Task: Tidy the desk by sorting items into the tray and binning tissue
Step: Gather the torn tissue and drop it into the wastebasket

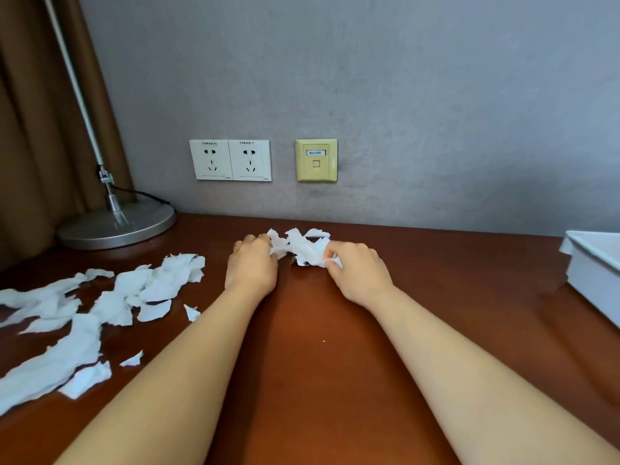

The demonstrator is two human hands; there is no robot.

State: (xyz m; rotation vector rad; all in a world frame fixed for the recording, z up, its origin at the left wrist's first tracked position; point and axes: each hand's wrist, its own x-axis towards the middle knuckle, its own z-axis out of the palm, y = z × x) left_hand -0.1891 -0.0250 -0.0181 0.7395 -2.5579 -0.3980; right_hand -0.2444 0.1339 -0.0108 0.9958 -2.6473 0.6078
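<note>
Crumpled tissue wad (pixel 302 248): far centre of desk (pixel 318 364), gripped by left hand (pixel 252 266) and right hand (pixel 357 271); torn tissue scraps (pixel 100 303): desk, left; white tray (pixel 593 263): right edge.

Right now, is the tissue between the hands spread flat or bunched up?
Bunched up: the tissue wad is crumpled, pinched by the left hand and right hand.

The yellowed network wall plate (pixel 316 160) carries a small label reading "BELDEN". The two white power sockets (pixel 230 160) bear tiny print along their tops, too small to read.
</note>
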